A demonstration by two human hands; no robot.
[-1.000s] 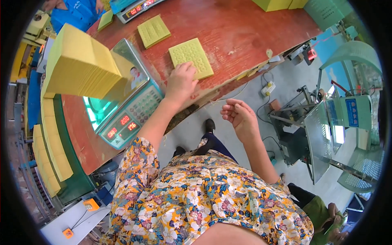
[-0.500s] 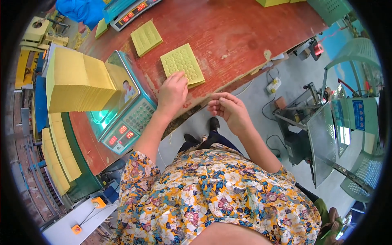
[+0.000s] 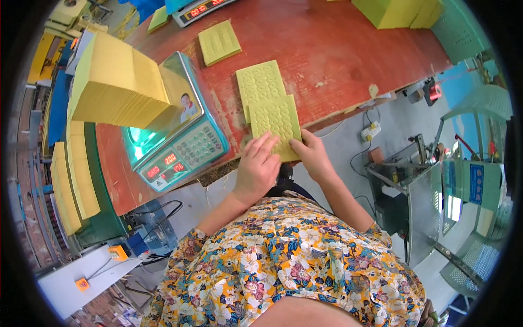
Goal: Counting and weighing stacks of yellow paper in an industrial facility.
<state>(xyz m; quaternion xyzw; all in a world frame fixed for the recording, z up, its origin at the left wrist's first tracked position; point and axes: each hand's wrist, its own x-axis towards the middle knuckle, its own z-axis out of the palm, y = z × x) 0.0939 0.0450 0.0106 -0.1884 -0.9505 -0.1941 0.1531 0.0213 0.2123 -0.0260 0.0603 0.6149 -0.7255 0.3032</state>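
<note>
A yellow paper sheet (image 3: 278, 122) stamped with rows of round patterns is between my hands at the table's front edge. It may be a thin stack; I cannot tell how many layers. Over its lower left part my left hand (image 3: 259, 168) has its fingers pressed on the paper. At the right side my right hand (image 3: 316, 155) grips it, thumb on top and the other fingers hidden beneath. The sheet's upper end overlaps a stamped yellow paper stack (image 3: 259, 79) on the red table (image 3: 321, 49). Farther back lies another low yellow stack (image 3: 219, 42).
Left of my hands stands a teal digital scale (image 3: 185, 144) with lit red digits, bearing a tall yellow paper pile (image 3: 122, 82). A second scale (image 3: 199, 12) is at the back. Big yellow paper blocks (image 3: 389, 13) sit far right, beside a green crate (image 3: 463, 32).
My left hand has come nearer my body with a stamped sheet drawn off the stack. My right hand, free before, now grips its right side. The whole view has shifted slightly.
</note>
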